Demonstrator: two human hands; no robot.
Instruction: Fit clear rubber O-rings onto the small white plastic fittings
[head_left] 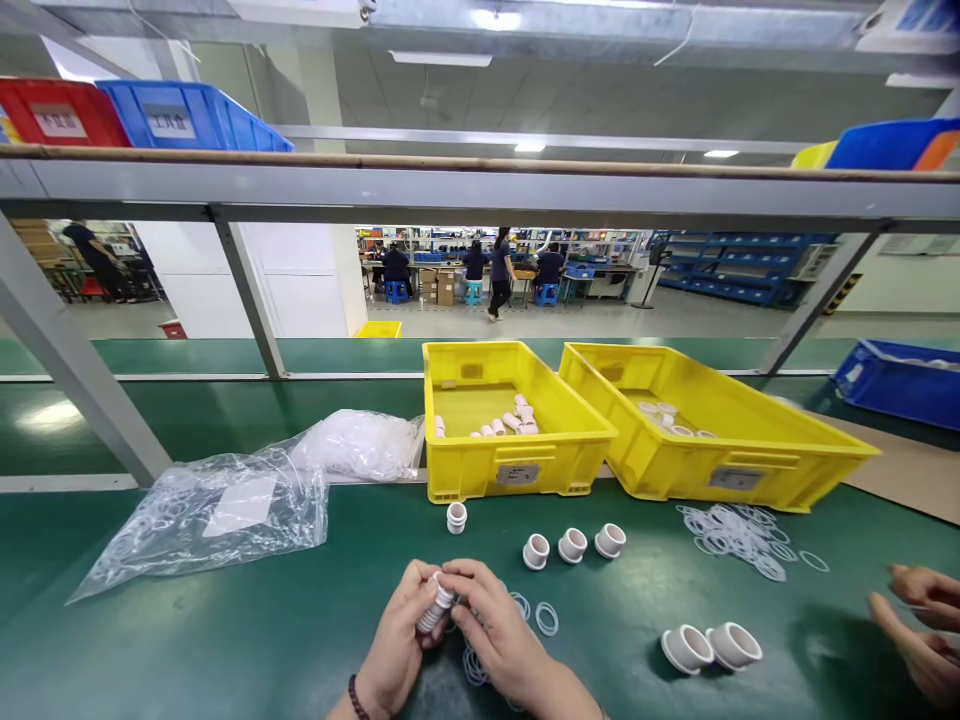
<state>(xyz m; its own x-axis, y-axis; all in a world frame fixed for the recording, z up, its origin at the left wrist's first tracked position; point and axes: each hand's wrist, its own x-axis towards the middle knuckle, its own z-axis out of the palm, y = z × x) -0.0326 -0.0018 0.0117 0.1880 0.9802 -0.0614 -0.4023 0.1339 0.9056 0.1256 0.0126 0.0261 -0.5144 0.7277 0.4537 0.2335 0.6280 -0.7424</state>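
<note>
My left hand (pixel 396 640), with a dark beaded bracelet at the wrist, is wrapped around a white ribbed plastic pipe fitting (pixel 433 612), held tilted above the green table. My right hand (pixel 495 630) closes its thumb and fingers on the fitting's upper end. Whether a ring is pinched there I cannot tell. Thin translucent rings (pixel 547 619) lie under and beside my right hand, partly hidden by it. Beyond my hands stands a small white fitting (pixel 456 517), and three short white collars (pixel 572 546) sit in a row to its right.
Two yellow bins (pixel 517 470) (pixel 739 478) at the back hold white parts. Clear plastic bags (pixel 247 500) lie at left. Loose rings (pixel 739 535) and two larger collars (pixel 687 649) are at right, near another person's hands (pixel 919 625). A shelf frame (pixel 480 190) spans overhead.
</note>
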